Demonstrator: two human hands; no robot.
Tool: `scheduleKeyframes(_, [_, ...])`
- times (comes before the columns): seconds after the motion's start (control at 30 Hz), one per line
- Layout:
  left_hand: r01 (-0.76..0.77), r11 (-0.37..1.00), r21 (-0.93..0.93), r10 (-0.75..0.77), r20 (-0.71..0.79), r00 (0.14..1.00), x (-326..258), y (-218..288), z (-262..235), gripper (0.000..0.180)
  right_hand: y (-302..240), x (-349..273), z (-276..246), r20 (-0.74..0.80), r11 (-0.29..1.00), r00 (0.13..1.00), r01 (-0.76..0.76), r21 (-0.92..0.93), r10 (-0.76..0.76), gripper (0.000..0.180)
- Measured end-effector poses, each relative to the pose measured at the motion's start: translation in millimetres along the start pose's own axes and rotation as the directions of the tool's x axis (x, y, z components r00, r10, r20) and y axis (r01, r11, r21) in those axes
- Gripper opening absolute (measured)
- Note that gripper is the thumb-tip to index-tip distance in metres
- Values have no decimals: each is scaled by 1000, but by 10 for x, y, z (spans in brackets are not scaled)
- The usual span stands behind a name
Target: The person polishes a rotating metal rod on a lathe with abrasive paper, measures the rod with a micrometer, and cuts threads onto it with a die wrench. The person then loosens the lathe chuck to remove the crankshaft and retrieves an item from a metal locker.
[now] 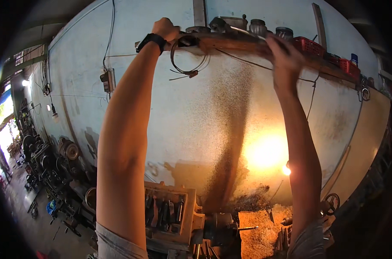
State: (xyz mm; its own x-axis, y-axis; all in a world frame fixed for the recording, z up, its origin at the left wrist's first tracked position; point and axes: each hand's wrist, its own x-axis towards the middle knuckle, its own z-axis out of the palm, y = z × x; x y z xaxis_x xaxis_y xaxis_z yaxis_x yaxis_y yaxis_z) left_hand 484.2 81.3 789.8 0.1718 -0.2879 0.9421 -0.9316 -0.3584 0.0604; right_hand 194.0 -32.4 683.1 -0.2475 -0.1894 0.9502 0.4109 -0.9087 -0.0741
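Note:
My left hand (165, 30), with a black watch on its wrist, is raised to the left end of a wooden shelf (237, 42). Its fingers are curled, and whatever they grip is hidden. A loop of dark cable (173, 60) hangs from the shelf beside it. Blurred by motion, my right hand (285, 58) is up at the shelf front, closed round the near end of a thin pale rod (246, 31). The rod reaches left toward a dark rounded piece (218, 24); whether the two are joined I cannot tell.
Jars (258, 27) and red plastic baskets (309, 45) stand along the shelf. Below are a lathe chuck (218, 228), a tray of dark tools (168, 211) and a bright lamp (286, 170). Machinery (45, 157) lines the left side. A switch box (107, 80) is on the wall.

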Motion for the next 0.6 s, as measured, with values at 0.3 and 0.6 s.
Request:
scheduleKeyframes(0.3, [-84, 953, -292, -76, -495, 865, -209, -281, -165, 16, -530, -1339, -1129, 242, 526, 682, -702, 479, 690, 21])
scheduleKeyframes(0.6, [17, 785, -619, -229, -264, 937, -2423, -538, -1231, 14, -677, -2838, -1765, 207, 278, 377, -879, 389, 903, 22])
